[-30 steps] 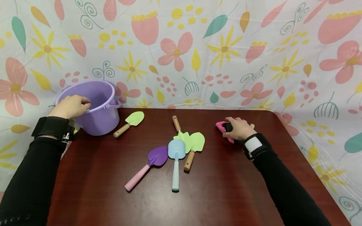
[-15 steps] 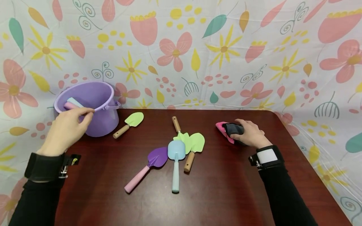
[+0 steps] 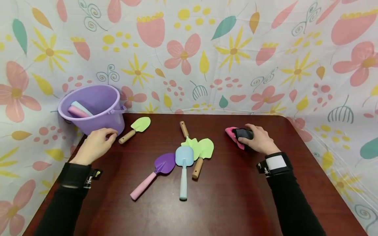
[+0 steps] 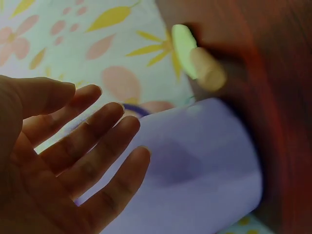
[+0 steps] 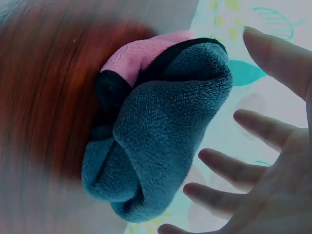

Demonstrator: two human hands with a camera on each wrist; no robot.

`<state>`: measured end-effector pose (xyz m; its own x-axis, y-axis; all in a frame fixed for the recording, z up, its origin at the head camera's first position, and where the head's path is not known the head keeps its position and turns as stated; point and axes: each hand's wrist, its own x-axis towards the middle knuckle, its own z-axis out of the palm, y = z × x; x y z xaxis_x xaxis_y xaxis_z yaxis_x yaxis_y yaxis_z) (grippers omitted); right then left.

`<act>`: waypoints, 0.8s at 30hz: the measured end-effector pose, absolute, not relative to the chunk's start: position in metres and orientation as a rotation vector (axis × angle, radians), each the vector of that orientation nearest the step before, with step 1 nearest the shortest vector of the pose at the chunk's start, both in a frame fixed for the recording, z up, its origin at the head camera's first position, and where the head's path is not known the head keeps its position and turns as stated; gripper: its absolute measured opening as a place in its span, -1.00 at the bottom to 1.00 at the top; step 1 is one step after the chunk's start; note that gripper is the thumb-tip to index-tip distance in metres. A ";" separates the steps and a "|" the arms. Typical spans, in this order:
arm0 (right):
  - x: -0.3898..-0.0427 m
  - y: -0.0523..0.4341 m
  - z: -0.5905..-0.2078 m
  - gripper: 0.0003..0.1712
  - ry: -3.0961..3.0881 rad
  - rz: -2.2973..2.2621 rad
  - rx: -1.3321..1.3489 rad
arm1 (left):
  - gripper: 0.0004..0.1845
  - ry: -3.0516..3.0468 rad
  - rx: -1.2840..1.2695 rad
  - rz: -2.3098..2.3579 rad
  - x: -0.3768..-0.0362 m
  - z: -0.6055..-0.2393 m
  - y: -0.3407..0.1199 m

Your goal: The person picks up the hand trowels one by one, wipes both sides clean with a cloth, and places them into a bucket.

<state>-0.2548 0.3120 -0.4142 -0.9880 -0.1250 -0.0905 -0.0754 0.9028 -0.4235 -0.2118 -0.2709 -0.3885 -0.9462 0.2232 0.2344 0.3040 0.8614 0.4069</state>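
My left hand (image 3: 94, 147) hovers in front of the purple bucket (image 3: 113, 119), its fingers loosely spread and nothing in them. In the left wrist view the fingertips overlap the bucket wall (image 4: 204, 161). A pink handle (image 3: 78, 112) and a light blue handle (image 3: 82, 107) lean inside the bucket. At the right, my right hand (image 3: 260, 140) is beside a bundled cloth (image 3: 242, 133), dark grey and pink. The right wrist view shows its fingers spread and apart from the folded cloth (image 5: 161, 122).
A green trowel (image 3: 140, 124) lies by the bucket. Mid-table lie a purple trowel (image 3: 164, 163) with a pink handle, a light blue shovel (image 3: 184, 155), a green-headed tool (image 3: 184, 129) and another green trowel (image 3: 206, 147). A flowered sheet (image 3: 189, 91) hangs behind the table (image 3: 230, 203).
My left hand has come back from over the bucket rim towards me and right, exposing the handles inside. My right hand has drawn back slightly from the cloth, uncovering more of its dark part.
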 end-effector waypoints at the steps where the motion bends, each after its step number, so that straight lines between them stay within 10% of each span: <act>1: -0.256 0.313 -0.416 -0.10 2.940 -0.664 -0.142 | -0.75 -2.874 -0.403 -0.674 -0.217 -0.393 -0.270; 24: -0.291 0.303 -0.440 0.03 2.854 -0.915 0.028 | -0.73 -3.196 -0.265 -0.517 -0.284 -0.425 -0.231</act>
<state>-0.2913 0.3029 -0.4405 -0.9894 -0.0263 -0.1427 0.0617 0.8142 -0.5773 -0.2839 -0.2308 -0.4253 -0.9810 0.1768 -0.0793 0.1428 0.9363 0.3207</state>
